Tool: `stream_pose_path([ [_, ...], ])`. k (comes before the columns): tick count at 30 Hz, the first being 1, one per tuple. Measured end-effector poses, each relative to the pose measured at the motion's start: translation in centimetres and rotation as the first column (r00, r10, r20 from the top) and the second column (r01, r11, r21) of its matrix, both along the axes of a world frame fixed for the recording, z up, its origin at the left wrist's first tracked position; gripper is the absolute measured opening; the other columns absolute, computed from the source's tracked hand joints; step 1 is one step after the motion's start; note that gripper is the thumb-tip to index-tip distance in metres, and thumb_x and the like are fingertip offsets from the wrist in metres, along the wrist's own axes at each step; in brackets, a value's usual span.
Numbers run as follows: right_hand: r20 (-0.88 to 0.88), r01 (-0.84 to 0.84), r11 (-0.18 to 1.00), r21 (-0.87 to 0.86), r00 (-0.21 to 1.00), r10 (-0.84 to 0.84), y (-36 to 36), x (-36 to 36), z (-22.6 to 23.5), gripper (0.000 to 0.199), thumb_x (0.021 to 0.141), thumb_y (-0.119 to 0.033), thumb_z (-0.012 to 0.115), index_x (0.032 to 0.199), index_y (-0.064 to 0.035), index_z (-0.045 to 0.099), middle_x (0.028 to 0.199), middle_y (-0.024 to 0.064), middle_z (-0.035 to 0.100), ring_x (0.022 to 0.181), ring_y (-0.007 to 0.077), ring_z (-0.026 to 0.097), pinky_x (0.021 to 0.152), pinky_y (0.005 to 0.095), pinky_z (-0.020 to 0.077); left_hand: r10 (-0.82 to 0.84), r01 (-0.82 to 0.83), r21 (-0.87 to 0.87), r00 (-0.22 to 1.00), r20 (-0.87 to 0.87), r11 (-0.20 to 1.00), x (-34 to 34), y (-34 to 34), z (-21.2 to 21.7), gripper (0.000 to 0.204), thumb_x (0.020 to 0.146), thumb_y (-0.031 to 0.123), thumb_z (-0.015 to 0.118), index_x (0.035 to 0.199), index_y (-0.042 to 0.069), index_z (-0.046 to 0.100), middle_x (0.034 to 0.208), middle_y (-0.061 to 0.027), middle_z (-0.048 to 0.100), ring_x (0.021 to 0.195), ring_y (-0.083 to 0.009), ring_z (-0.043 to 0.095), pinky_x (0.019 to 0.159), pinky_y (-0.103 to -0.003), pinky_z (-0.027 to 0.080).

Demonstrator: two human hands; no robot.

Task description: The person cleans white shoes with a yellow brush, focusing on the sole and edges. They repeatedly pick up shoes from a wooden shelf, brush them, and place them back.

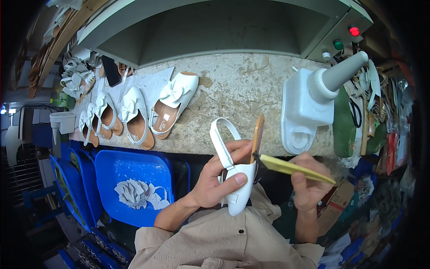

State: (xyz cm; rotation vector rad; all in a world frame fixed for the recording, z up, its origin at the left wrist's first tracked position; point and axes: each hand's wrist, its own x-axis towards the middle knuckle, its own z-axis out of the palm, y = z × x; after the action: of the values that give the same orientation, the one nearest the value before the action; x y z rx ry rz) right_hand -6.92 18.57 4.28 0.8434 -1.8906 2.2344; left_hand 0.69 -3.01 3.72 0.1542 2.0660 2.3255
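In front of my body, my left hand (214, 181) is closed around a white sandal (241, 199), its toe down and its tan sole edge turned to the right. The sandal's white ankle strap (218, 141) loops up above my fingers. My right hand (310, 184) grips a flat yellow-handled brush (289, 166). Its small dark tip meets or comes very near the sandal's sole edge; which of the two I cannot tell. On the bench at the left stand several finished-looking white sandals with bows, one being the large sandal (174, 101).
The stained workbench (237, 85) runs under a grey metal hood (215, 36) with lit red button (354, 31). A white plastic dispenser (307, 103) with a cone stands right. Blue chair-like tub (134, 166) holds white pieces at left. A dark phone (111, 71) lies far left.
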Motion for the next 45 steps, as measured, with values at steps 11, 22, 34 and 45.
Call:
stream_pose_path([
  [11,-0.036,0.1,0.992,0.08,0.995,-0.097,-1.3,2.2,-0.8,0.022,0.081,0.005,0.071,0.102,0.0067,0.065,0.084,0.0177,0.071,0.073,0.0283,0.069,0.061,0.0322,0.0541,0.075,-0.075,-0.008,0.995,0.069,0.997,-0.1,0.0,0.0,0.055,0.094,0.017,0.056,0.145,0.0,0.042,0.144,-0.017,0.04,0.131,-0.0256,0.043,0.107,-0.037,0.034],
  [22,-0.093,0.125,0.985,0.121,0.989,-0.114,-1.1,2.9,-0.4,0.018,0.08,0.002,0.074,0.096,0.0049,0.068,0.082,0.0174,0.072,0.071,0.0283,0.069,0.062,0.0326,0.055,0.071,-0.081,0.083,0.99,0.119,0.993,0.0,0.2,0.0,0.057,0.095,0.019,0.054,0.146,-0.001,0.039,0.144,-0.0152,0.04,0.128,-0.0218,0.044,0.106,-0.035,0.034],
  [34,-0.157,0.063,0.978,0.198,0.987,-0.032,1.0,5.1,0.0,0.024,0.073,0.005,0.074,0.097,0.0039,0.067,0.082,0.0186,0.072,0.069,0.0276,0.069,0.06,0.0322,0.0554,0.097,-0.225,0.322,0.925,0.367,0.92,0.0,0.6,0.2,0.061,0.096,0.021,0.051,0.148,-0.004,0.032,0.134,-0.0109,0.049,0.113,-0.0146,0.05,0.096,-0.029,0.04],
  [45,-0.283,0.09,0.977,0.193,0.958,-0.033,-0.2,6.1,0.8,0.021,0.077,-0.004,0.074,0.095,0.0029,0.068,0.094,0.0188,0.071,0.081,0.0269,0.066,0.064,0.0337,0.0584,0.122,-0.284,0.394,0.913,0.389,0.874,-0.3,1.3,0.2,0.061,0.098,0.02,0.049,0.151,-0.001,0.027,0.124,-0.0083,0.057,0.105,-0.0106,0.055,0.09,-0.026,0.044],
])
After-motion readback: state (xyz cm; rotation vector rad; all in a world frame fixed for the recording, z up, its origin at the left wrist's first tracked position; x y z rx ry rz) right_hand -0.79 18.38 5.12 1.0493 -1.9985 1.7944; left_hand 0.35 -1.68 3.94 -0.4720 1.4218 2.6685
